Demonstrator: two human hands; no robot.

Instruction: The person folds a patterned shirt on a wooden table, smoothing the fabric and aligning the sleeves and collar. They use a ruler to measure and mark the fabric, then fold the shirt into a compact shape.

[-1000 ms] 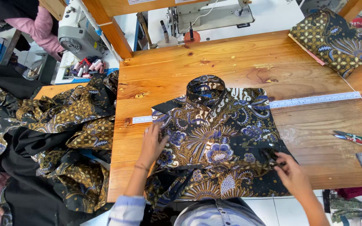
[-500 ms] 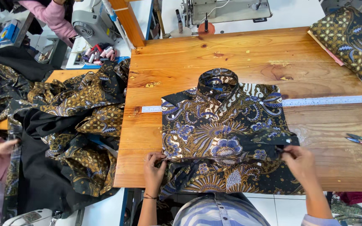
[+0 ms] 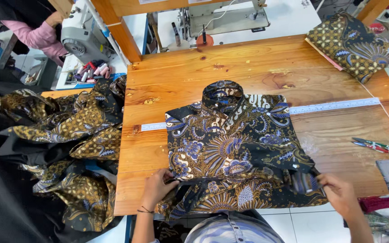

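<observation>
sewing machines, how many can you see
2: a grey sewing machine at upper left beside a person's pink sleeve, and a white sewing machine beyond the table's far edge. Others may be out of view.

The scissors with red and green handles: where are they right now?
In the head view, the scissors lie on the wooden table near its right edge, just below the measuring tape, to the right of the patterned shirt.

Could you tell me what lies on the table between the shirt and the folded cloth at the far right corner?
Bare wood; shirt, cloth, head view.
</observation>
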